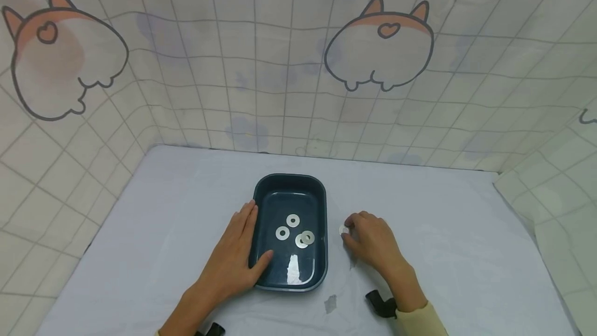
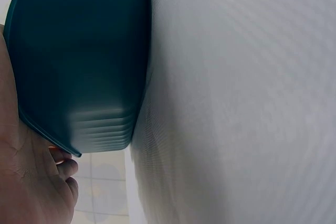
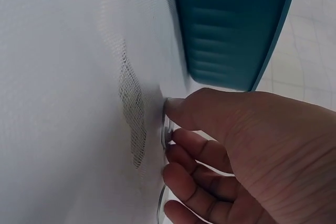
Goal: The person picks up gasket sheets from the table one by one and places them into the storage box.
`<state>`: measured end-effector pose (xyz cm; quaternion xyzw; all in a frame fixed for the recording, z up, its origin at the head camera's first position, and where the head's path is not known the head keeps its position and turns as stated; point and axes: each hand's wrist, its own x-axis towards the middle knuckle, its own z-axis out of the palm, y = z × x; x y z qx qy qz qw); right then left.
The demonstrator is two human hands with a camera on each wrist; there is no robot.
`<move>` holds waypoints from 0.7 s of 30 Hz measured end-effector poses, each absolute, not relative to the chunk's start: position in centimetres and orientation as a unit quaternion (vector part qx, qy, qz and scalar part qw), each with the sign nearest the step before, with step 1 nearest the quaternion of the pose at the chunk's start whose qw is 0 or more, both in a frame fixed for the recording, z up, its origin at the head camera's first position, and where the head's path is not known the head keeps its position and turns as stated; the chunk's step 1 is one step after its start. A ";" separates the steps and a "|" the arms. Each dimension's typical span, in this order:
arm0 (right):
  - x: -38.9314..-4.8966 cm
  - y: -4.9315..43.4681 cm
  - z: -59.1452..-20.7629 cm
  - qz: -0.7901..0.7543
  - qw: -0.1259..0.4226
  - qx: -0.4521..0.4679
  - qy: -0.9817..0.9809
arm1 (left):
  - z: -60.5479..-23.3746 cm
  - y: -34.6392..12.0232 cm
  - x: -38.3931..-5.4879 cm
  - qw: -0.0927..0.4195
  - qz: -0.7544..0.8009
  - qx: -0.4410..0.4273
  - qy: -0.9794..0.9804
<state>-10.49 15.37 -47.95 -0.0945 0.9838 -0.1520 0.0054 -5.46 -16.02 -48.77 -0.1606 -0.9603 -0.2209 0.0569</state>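
A dark teal tray (image 1: 290, 283) lies on the white cloth, with several flat metal washers (image 1: 282, 233) inside; two of them overlap. My left hand (image 1: 231, 259) rests along the tray's left rim, fingers straight and thumb reaching over the near-left part. In the left wrist view its palm lies against the rim. Right of the tray, my right hand (image 1: 374, 240) pinches a washer (image 3: 166, 129) at the cloth between thumb and fingertips. The edge of another washer (image 3: 160, 204) shows below, under the other fingers of that hand.
Grey patches (image 1: 330, 304) mark the white cloth (image 1: 466, 253) near the front and by the right hand. A tiled-pattern curtain (image 1: 280, 92) with cartoon figures stands behind and at both sides. Black wrist-camera parts (image 1: 381, 305) sit at the wrists.
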 end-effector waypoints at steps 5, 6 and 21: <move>-10.5 15.2 -47.9 -0.138 0.007 -0.091 0.986 | -48.8 -16.0 -5.5 0.057 -0.220 -0.160 -0.961; -10.5 15.2 -47.9 -0.135 0.006 -0.091 0.987 | -48.7 -16.0 -5.5 0.056 -0.220 -0.160 -0.961; -10.0 14.3 -47.8 -0.096 -0.028 -0.094 0.991 | -48.9 -16.0 -5.5 0.047 -0.221 -0.152 -0.962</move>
